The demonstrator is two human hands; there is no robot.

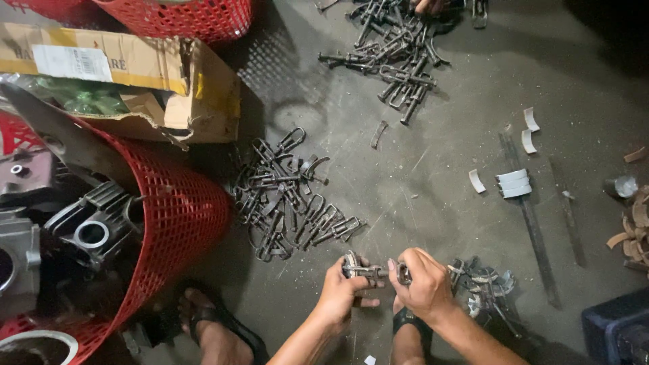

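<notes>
Both of my hands work low in the head view, just above my sandalled feet (216,331) on the grey floor (439,176). My left hand (341,292) is closed around a small metal clamp part (362,272), fingers curled under it and thumb on top. My right hand (422,287) is clenched on the other end of the same part, where a round ring end (403,274) shows between thumb and knuckles. So both hands are clamped on that one piece, held between them just off the floor.

Just right of my right hand lies a small heap of finished parts (483,284), some with pale curved shells in them. Up and left of my hands sits a bigger pile of dark metal loops (287,196), tangled together. A third pile (395,54) lies well apart at the top, and another person's hand (429,7) touches its far edge.

On the right, a stack of pale curved shells (514,184) rests beside a long flat bar (527,209), with loose shells (529,132) near it. Brownish curved pieces (635,230) lie at the right edge.

At left, a red mesh basket (169,223) tilts over, holding engine cylinder castings (88,230). Behind it stands a torn cardboard box (169,81), and a second red basket (182,17) sits at the top edge.
</notes>
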